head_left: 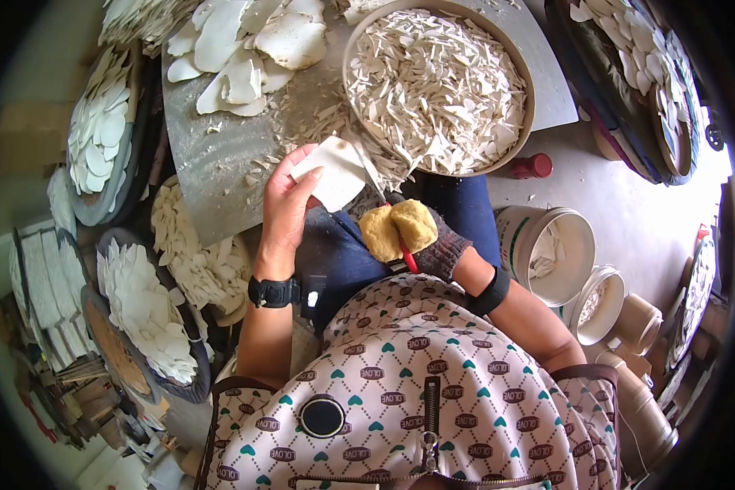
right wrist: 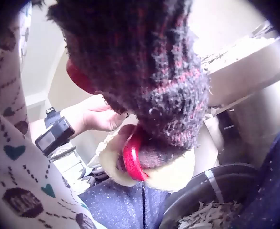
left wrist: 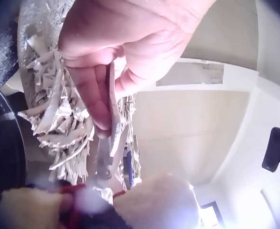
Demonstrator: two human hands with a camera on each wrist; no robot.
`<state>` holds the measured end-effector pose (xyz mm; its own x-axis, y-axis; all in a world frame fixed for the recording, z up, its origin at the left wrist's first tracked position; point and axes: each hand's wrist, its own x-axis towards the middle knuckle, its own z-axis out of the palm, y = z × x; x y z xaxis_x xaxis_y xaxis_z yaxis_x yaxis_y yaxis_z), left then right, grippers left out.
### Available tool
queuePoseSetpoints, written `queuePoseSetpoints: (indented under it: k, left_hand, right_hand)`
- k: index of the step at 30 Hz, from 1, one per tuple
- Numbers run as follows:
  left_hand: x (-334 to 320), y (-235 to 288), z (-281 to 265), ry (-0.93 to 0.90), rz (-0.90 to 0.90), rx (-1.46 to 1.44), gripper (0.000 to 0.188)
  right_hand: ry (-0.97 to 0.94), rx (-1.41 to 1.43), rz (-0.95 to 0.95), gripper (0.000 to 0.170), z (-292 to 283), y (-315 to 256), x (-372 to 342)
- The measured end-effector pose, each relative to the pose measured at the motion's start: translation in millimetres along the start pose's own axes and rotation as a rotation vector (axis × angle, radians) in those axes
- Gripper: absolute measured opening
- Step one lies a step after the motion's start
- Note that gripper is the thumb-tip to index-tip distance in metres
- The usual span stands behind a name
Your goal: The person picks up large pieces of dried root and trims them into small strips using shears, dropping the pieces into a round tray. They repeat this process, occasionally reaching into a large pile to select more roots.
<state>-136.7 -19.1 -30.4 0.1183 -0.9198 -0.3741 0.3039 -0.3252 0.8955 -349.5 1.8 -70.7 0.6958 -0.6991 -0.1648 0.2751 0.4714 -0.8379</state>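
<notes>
A metal sheet spreads toward twelve o'clock, probably as a work surface within arm's reach. On its one o'clock side sits a wide pan heaped with pale strips, likely kept close so small bits can be gathered near the hands. A white bucket stands at three o'clock from the hands, with pale pieces inside. Large flat slices lie piled on the sheet at eleven o'clock.

The gloved right hand is wrapped round red-handled scissors, whose blades point to eleven o'clock; the glove and the yellow sponge around the handles presumably spare the fingers. How far the handles are spread, I cannot tell.

The bare left hand pinches a flat white piece, thumb on the upper face and fingers behind, perhaps to steady it while most sticks out. The piece lies at two o'clock from that thumb, its outer edge just beside the blades; whether they touch is unclear.
</notes>
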Motion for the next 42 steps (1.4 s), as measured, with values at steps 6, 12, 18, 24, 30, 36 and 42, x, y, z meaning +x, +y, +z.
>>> queuePoseSetpoints:
  k: [6,12,18,24,30,36,42]
  left_hand:
    - [6,-18,-3,0.132,0.158,-0.01,0.039]
    - [11,-4,-18,0.02,0.07,0.069,0.031]
    - [3,13,-8,-0.081,-0.015,0.109,0.029]
    - [9,8,-17,-0.089,-0.051,0.087,0.032]
    - [15,8,-20,-0.112,-0.11,0.13,0.033]
    - [14,14,-11,-0.106,-0.058,0.147,0.033]
    - [9,22,-4,-0.239,-0.052,0.203,0.032]
  right_hand:
    - [-0.052,-0.332,-0.119,0.022,-2,6,3]
    - [-0.094,-0.162,-0.032,0.017,1,7,10]
    - [-0.077,-0.241,-0.137,0.014,3,7,22]
    - [-0.082,-0.487,-0.092,0.021,-2,24,25]
    - [-0.028,-0.691,-0.139,0.019,8,6,20]
    - [0.035,-0.526,-0.153,0.016,2,1,21]
    - [-0.053,0.141,0.05,0.02,2,-2,13]
